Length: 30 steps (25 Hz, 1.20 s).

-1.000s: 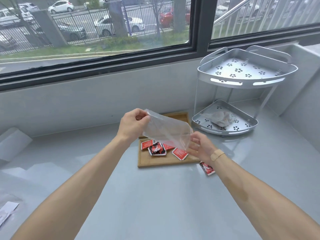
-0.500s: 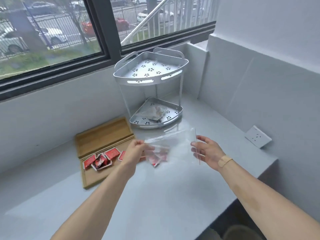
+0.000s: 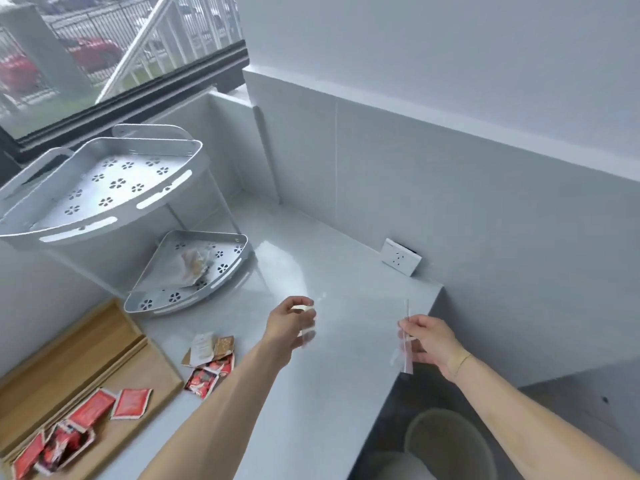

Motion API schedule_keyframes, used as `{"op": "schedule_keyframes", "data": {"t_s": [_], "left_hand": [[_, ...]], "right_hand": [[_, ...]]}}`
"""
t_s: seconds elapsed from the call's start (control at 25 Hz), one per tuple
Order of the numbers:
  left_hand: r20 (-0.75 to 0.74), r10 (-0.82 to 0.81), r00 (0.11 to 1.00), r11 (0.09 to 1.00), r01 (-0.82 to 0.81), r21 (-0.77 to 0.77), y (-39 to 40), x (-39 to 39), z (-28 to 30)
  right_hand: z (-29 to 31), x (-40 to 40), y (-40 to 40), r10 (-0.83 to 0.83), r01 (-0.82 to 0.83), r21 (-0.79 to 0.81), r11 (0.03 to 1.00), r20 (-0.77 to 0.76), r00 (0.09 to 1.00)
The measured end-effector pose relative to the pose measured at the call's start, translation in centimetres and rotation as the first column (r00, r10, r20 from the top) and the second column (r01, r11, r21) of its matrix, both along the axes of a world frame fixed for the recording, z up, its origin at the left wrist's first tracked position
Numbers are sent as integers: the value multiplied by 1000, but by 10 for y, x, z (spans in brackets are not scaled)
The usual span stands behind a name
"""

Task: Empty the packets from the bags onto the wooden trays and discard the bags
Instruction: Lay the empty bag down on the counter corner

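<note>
Your left hand point(image 3: 294, 322) and right hand point(image 3: 424, 342) each pinch the emptied clear bag point(image 3: 356, 327); next, drop it into the bin point(image 3: 450, 445) at lower right.

No text, brand, number or sign can be read anywhere. The red foil packets point(image 3: 131, 403) on the light wooden tray point(image 3: 86, 344) carry dark and white printing, but it is blurred beyond reading. The pale paper packet point(image 3: 202, 348) lying on the grey desk point(image 3: 311, 410) shows faint lines of print, too small to make out. The white wall socket point(image 3: 401, 256) bears no legible marking.
</note>
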<state>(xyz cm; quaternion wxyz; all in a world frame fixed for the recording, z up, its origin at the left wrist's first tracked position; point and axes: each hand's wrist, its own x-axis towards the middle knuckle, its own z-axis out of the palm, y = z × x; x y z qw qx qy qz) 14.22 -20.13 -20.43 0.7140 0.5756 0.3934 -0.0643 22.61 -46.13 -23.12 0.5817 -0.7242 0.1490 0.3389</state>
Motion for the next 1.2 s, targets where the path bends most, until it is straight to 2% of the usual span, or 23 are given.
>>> {"op": "schedule_keyframes", "data": {"t_s": [0.12,0.32,0.52,0.72,0.88,1.04,1.12,1.2], "left_hand": [[-21,-50,999,991,52,123,-20,43,-12],[-84,-145,986,962,160,222,-42,103,-35],[-189,-208,960,869,269,414,-43,138,-54],[-194,-251,948,819,315,480,-48,161,-58],[-177,-323,930,761,367,535,-49,164,-60],[-201,-374,905,629,407,662,-37,150,-54],[-208,-366,907,619,405,673,-27,135,-48],[-199,-339,920,654,382,653,-15,114,-42]], "right_hand": [[-10,14,-25,-11,10,-71,997,-9,1000],[-25,40,-50,-95,93,-116,989,-14,995],[-30,60,-41,-200,197,-157,968,-1,980],[-31,70,-33,-282,282,-199,939,27,959],[-35,72,-33,-187,213,-323,922,109,976],[-28,67,-37,36,100,-527,844,242,970],[-21,64,-34,141,98,-593,799,344,928],[-14,60,-24,260,72,-631,772,417,871]]}}
